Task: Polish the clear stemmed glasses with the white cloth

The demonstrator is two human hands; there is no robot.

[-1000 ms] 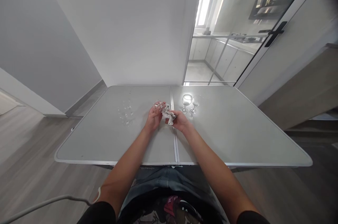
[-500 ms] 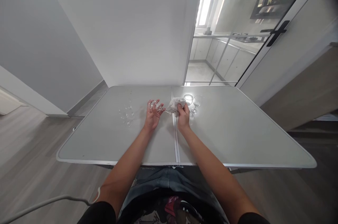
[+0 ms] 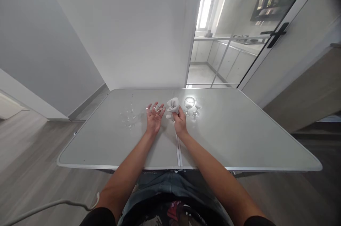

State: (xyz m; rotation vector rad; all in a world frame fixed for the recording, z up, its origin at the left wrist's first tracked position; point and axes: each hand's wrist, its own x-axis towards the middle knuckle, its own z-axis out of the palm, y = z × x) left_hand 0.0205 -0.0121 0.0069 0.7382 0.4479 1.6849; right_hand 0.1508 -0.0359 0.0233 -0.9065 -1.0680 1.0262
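A clear stemmed glass [image 3: 154, 108] lies sideways in my left hand [image 3: 153, 121], its bowl cradled by the curled fingers and its stem pointing right. My right hand [image 3: 180, 121] pinches a crumpled white cloth [image 3: 173, 105] at the foot end of that glass. The cloth hides the foot, so I cannot tell how closely it wraps it. Just beyond my right hand stand two stemmed glasses, one [image 3: 189, 103] upright beside another [image 3: 197, 105].
Several clear glass pieces [image 3: 129, 116], hard to make out, sit on the left part of the pale folding table [image 3: 239, 137]. A seam runs down the table's middle. A white wall [image 3: 138, 41] rises behind it, and a pale cable [image 3: 61, 202] hangs at lower left.
My right hand and the cloth have shifted slightly left, and the cloth is bunched differently. More of the nearer standing glass shows. My left hand still cradles its glass.
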